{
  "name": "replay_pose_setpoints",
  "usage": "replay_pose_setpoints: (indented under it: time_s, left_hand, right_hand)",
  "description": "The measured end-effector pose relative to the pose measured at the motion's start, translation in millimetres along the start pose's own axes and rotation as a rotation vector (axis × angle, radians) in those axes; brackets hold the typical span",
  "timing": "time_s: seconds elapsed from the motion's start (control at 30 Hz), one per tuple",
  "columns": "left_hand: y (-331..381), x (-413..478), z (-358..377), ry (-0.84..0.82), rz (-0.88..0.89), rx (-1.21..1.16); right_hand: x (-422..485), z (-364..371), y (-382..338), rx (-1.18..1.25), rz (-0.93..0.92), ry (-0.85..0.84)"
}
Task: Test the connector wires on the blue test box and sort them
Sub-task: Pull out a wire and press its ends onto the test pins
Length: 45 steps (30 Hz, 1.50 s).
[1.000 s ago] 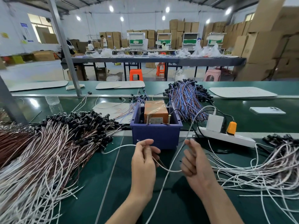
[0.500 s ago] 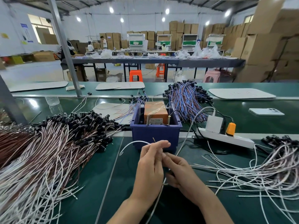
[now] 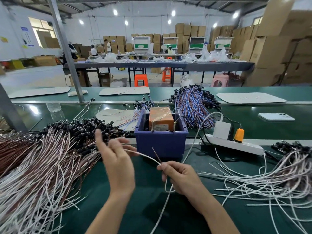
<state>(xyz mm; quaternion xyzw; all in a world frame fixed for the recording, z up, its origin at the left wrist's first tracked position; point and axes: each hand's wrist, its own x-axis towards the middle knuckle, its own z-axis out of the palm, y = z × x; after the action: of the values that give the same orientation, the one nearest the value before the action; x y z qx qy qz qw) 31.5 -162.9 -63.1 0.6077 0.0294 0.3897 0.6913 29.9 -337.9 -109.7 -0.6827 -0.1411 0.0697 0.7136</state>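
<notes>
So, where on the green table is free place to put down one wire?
Bare mat lies near the front edge, between the left wire heap and the right wire heap, below the hands. Another bare strip lies between the power strip and the phone. Both sides are crowded.

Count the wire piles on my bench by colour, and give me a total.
White and brown, black connectors: 1, the big pile on the left.
Blue and red: 1, the pile behind the blue box.
White: 1, the loose pile on the right.
Total: 3 piles, plus one wire between the hands.
</notes>
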Motion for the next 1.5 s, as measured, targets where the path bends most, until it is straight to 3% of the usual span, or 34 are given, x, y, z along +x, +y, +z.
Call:
replay_pose_setpoints:
  time_s: [0.13,0.33,0.53,0.7,0.83,0.9,1.03,1.27,1.37,1.5]
  left_hand:
    - [-11.3,23.2,-21.3,0.08,-0.092,0.207]
    - [-27.8,1.0,-15.4,-0.283,0.057,0.71]
    - [-39.0,-2.7,-12.8,-0.408,0.209,1.048]
    - [-28.5,-9.0,-9.5,-0.428,0.238,0.758]
    - [-18.5,-22.0,-5.9,-0.744,0.376,0.641]
    - [-15.5,-32.2,-0.4,-0.861,0.36,0.54]
    - [-14.4,-40.8,6.2,-0.956,0.12,0.31]
    - [-11.2,-38.7,5.9,-1.066,-0.245,0.175]
    - [-12.6,-38.9,5.2,-1.056,-0.183,0.196]
    - [-22.0,-41.5,4.7,-0.831,0.004,0.229]
  right_hand:
    - [-2.1,1.9,-0.5,-0.045,-0.013,-0.036]
    - [-3.6,2.5,-2.6,-0.065,0.034,-0.022]
    - [-1.8,4.4,-4.9,-0.032,0.031,0.037]
    - [-2.5,4.3,-7.2,0.0,0.021,0.154]
    - [-3.0,0.8,-13.0,0.127,-0.041,0.246]
    - [-4.9,-0.3,-17.5,0.216,-0.049,0.183]
    - [-6.2,1.7,-19.2,0.391,0.008,0.044]
    - [-4.9,-2.5,-11.2,0.483,0.063,-0.029]
    - [-4.7,-2.8,-10.5,0.508,0.066,-0.02]
    - [-4.3,-7.9,-10.3,0.353,0.014,0.126]
